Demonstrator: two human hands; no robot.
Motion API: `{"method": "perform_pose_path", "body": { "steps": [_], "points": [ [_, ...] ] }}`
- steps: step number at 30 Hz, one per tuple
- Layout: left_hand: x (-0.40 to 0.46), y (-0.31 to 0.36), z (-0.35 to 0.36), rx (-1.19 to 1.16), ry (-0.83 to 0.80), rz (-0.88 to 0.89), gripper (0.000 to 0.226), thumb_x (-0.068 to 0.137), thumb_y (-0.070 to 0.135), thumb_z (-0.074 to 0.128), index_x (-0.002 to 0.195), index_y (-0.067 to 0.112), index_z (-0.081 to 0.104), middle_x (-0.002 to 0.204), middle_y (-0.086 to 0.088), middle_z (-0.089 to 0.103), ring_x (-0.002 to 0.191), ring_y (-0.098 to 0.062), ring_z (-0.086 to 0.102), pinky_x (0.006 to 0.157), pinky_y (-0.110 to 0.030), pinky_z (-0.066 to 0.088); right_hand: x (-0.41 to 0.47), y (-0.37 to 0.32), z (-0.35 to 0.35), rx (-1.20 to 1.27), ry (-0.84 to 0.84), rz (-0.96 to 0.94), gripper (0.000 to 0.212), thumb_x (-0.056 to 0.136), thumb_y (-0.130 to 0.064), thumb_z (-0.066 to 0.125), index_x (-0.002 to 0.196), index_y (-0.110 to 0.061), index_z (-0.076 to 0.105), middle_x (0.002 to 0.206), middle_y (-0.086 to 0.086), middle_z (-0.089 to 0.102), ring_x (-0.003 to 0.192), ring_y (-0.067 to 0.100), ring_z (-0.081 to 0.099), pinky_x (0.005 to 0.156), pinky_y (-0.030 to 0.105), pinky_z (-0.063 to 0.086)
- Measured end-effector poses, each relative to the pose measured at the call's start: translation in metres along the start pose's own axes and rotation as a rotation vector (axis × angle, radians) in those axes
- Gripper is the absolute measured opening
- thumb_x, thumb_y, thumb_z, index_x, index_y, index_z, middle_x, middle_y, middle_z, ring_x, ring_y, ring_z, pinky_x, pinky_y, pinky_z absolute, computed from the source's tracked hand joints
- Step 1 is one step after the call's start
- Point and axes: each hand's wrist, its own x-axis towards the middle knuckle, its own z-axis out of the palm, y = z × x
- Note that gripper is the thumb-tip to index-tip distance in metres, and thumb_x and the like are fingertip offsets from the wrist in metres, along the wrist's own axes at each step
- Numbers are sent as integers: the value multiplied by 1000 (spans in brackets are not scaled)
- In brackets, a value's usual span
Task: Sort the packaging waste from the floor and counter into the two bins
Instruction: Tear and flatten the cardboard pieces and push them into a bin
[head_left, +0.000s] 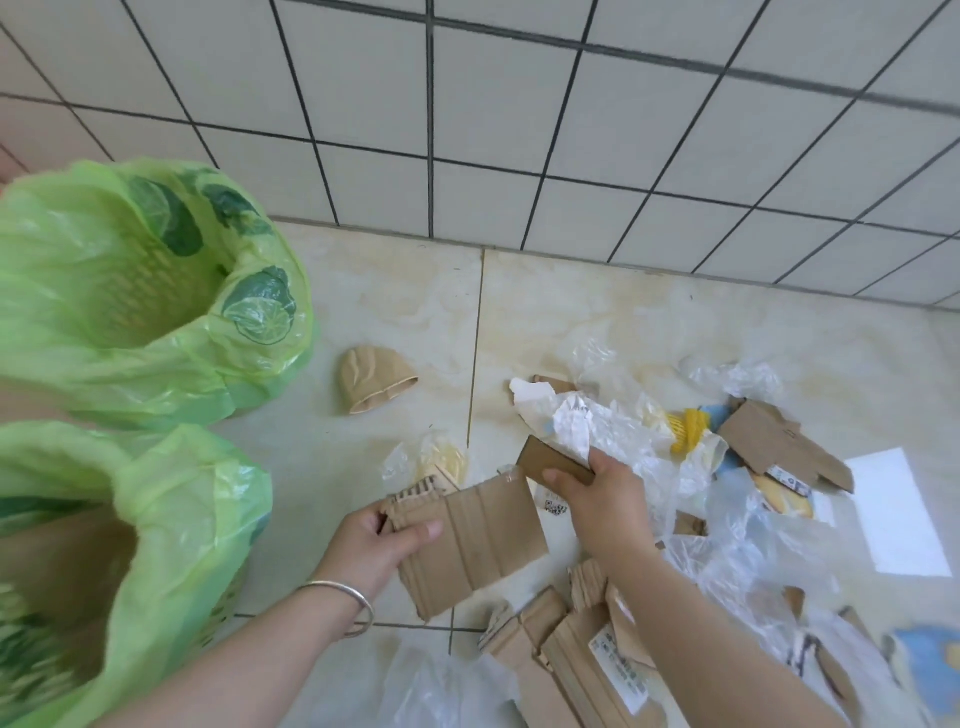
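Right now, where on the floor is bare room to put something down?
Bare floor lies between the far bin, the tiled wall and the crushed paper cup. Right of the right hand, plastic film and cardboard scraps crowd the floor.

The floor (623, 312) was pale and shiny, with wavy yellow marks and thin lines between its big tiles. Behind it stood a wall (519, 130) of white square tiles with dark lines. A bright patch of light (898, 512) lay on the floor.
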Motion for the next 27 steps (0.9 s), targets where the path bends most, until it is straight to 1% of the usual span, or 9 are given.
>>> {"method": "perform_pose_path", "body": {
  "steps": [3,5,7,12,16,18,19,22,27],
  "points": [
    [-31,28,-6,-63,95,74,15,80,1,69,78,16,68,59,15,69,55,4,64,51,-2,46,-34,-33,-14,-345,166,-229,17,94,-26,52,90,-10,53,81,-5,46,71,16,44,56,26,29],
    [-54,48,-16,-61,165,144,10,81,6,68,84,15,67,69,15,68,61,0,63,49,0,43,-56,-59,-19,-390,232,-327,16,95,-23,47,95,-9,54,86,-4,47,74,16,44,60,27,32],
    [-81,66,-32,-33,256,222,9,82,11,68,86,18,66,75,13,65,69,-3,60,51,-1,42,-81,-87,-20,-359,248,-365,14,94,-20,46,94,-8,54,89,-1,50,75,18,46,61,29,37],
    [-160,85,-91,18,522,351,14,77,28,70,70,25,58,72,7,66,73,-18,62,68,-28,48,-159,-154,9,-243,211,-510,17,92,-21,51,81,-9,47,81,-3,48,72,20,47,61,32,36],
    [-203,82,-147,-19,734,462,19,77,22,72,66,28,57,66,17,62,63,5,60,65,-21,44,-220,-206,47,-30,152,-566,31,88,-23,56,65,-16,36,66,-3,42,62,19,41,54,29,31],
    [-215,78,-172,-13,787,460,14,77,20,72,71,26,61,66,17,62,64,2,59,67,-21,42,-244,-225,68,-14,60,-586,21,89,-26,55,75,-15,45,68,-4,44,69,21,47,56,30,34],
    [-219,75,-183,-3,809,449,8,78,20,72,77,23,64,68,14,64,69,-7,61,70,-22,42,-253,-232,79,-42,20,-596,15,90,-27,54,87,-13,49,73,-4,47,76,23,51,61,31,36],
    [-218,60,-210,35,857,392,16,78,23,72,90,14,68,82,-4,72,84,-27,66,73,-29,48,-268,-241,112,-101,-51,-616,19,91,-28,52,103,-14,48,80,-2,51,80,25,54,64,30,36],
    [-199,32,-240,175,760,300,28,78,25,72,103,19,62,89,-7,72,90,-30,65,71,-29,48,-259,-232,156,-186,-225,-504,30,93,-33,51,115,-14,46,101,6,65,94,29,61,68,32,43]
  ]
}}
